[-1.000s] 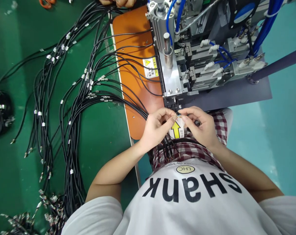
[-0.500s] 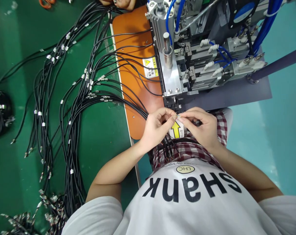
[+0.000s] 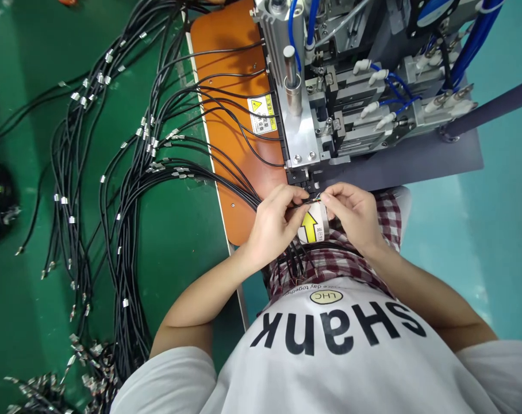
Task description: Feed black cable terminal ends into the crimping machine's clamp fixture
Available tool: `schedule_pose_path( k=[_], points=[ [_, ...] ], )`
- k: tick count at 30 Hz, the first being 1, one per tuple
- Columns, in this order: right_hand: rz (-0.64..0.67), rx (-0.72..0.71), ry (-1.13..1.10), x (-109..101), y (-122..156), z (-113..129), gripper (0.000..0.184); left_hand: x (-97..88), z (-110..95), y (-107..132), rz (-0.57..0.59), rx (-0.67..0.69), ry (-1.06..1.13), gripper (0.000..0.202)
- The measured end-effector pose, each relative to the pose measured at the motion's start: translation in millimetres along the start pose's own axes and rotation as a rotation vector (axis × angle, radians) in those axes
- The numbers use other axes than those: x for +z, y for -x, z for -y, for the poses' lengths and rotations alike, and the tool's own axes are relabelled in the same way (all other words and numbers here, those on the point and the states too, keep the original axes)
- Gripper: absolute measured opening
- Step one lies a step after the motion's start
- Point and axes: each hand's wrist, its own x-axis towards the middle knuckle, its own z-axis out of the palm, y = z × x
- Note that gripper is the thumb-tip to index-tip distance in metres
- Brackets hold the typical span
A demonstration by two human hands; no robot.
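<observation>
My left hand point(image 3: 275, 223) and my right hand point(image 3: 354, 216) meet fingertip to fingertip just below the black jaw of a metal press machine point(image 3: 304, 129). Both hands pinch the end of a thin black cable point(image 3: 314, 199), which carries a small metal piece between the fingers. A bundle of black cables point(image 3: 293, 259) hangs down from under my left hand onto my lap. Under the hands lies a white label with a yellow arrow point(image 3: 311, 226).
Many black cables with metal clips point(image 3: 127, 172) fan out over the green table point(image 3: 23, 287) and the orange plate point(image 3: 226, 121). Loose metal terminals point(image 3: 49, 385) pile at the lower left. Blue air hoses point(image 3: 390, 92) run over the machine at the right.
Both hands have shifted slightly up toward the machine's jaw, still pinching the cable end. The view has moved a little.
</observation>
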Motion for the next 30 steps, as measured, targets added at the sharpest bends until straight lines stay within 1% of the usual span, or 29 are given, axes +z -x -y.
schedule_pose_path(
  k=[3, 6, 9, 12, 15, 19, 30],
  points=[
    [-0.025, 0.038, -0.038, -3.1, -8.6, -7.3, 0.015, -3.1, 7.0, -3.8, 0.006, 0.109, -0.132, 0.008],
    [-0.041, 0.052, -0.051, -4.1, -19.5, -15.0, 0.015, -1.5, 19.8, -9.0, 0.001, 0.203, -0.255, 0.012],
    [-0.054, 0.069, -0.057, -4.1, -29.6, -22.1, 0.015, 3.2, 34.3, -13.7, -0.006, 0.251, -0.353, 0.017],
    [-0.057, 0.091, -0.06, -4.4, -36.3, -26.7, 0.016, 7.1, 45.3, -15.6, -0.006, 0.274, -0.394, 0.021],
    [-0.038, 0.114, -0.055, -5.0, -39.6, -28.3, 0.016, 8.3, 50.9, -15.6, 0.007, 0.271, -0.393, 0.026],
    [-0.028, 0.122, -0.066, -5.4, -41.7, -28.4, 0.017, 7.7, 51.9, -16.7, 0.015, 0.257, -0.374, 0.03],
    [-0.02, 0.131, -0.063, -7.7, -44.2, -30.8, 0.018, 9.9, 54.2, -19.4, 0.005, 0.284, -0.346, 0.03]
  ],
)
